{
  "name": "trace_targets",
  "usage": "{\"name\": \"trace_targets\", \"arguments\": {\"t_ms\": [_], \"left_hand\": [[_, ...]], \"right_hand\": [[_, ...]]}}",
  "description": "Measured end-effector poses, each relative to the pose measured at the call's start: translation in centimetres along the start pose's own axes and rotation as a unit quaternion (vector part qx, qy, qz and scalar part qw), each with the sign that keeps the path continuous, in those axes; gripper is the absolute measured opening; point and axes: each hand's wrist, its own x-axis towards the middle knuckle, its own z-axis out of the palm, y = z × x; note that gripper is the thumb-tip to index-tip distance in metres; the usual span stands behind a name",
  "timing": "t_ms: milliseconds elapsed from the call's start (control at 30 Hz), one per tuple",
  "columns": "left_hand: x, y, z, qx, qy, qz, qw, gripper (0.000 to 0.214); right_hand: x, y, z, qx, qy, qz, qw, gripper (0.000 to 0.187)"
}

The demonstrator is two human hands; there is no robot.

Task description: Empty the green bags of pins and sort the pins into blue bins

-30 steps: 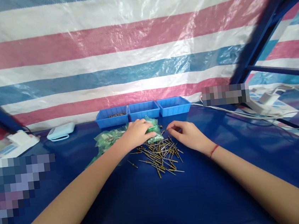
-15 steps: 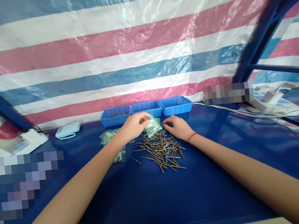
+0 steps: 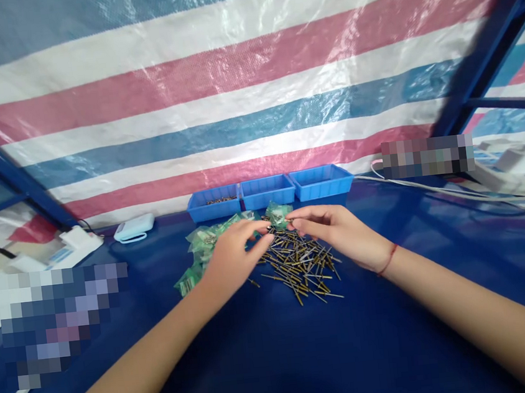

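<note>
My left hand (image 3: 234,256) and my right hand (image 3: 341,232) meet fingertip to fingertip above a blue table (image 3: 307,354). Both are pinched at a small green plastic bag (image 3: 277,212) that stands up between them. Under and just in front of the hands lies a loose pile of gold-and-silver rivets (image 3: 300,267). A heap of more green bags (image 3: 199,244) lies to the left of my left hand. A red string circles my right wrist.
Three blue bins (image 3: 321,181) stand in a row at the back of the table; the left one holds small dark parts. A pale blue device (image 3: 134,227) and a white machine (image 3: 73,244) sit at the back left. White cables (image 3: 430,188) run along the right. A striped tarp hangs behind.
My left hand pulled a green bag off the heap and brought it to the middle. My right hand rose from the rivets to meet it. The view shifted slightly left.
</note>
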Motion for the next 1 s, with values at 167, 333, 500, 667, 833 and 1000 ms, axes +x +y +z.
{"name": "trace_targets", "arguments": {"t_ms": [167, 333, 500, 667, 833, 1000], "left_hand": [[-0.8, 2.0, 0.4, -0.109, 0.008, -0.062, 0.992, 0.016], [-0.9, 1.6, 0.2, -0.078, 0.017, -0.035, 0.996, 0.016], [-1.1, 1.1, 0.4, -0.004, 0.02, 0.061, 0.998, 0.013], [-0.6, 0.1, 0.3, 0.077, 0.004, 0.149, 0.986, 0.019], [3.5, -3.9, -1.8, 0.172, 0.033, 0.016, 0.984, 0.022], [7.6, -9.0, -3.1, 0.241, 0.051, -0.068, 0.967, 0.025]], "right_hand": [[-1.1, -1.1, 1.6, 0.04, -0.054, 0.0, 0.998, 0.023], [-1.2, -0.8, 2.1, 0.067, -0.052, 0.022, 0.996, 0.023], [-1.2, -0.4, 2.6, 0.102, -0.021, 0.029, 0.994, 0.021], [-0.8, 0.4, 2.4, 0.087, 0.01, -0.002, 0.996, 0.029], [2.8, 2.8, -0.3, -0.153, 0.139, -0.027, 0.978, 0.029], [7.5, 4.8, -1.7, -0.327, 0.11, 0.005, 0.939, 0.039]]}}
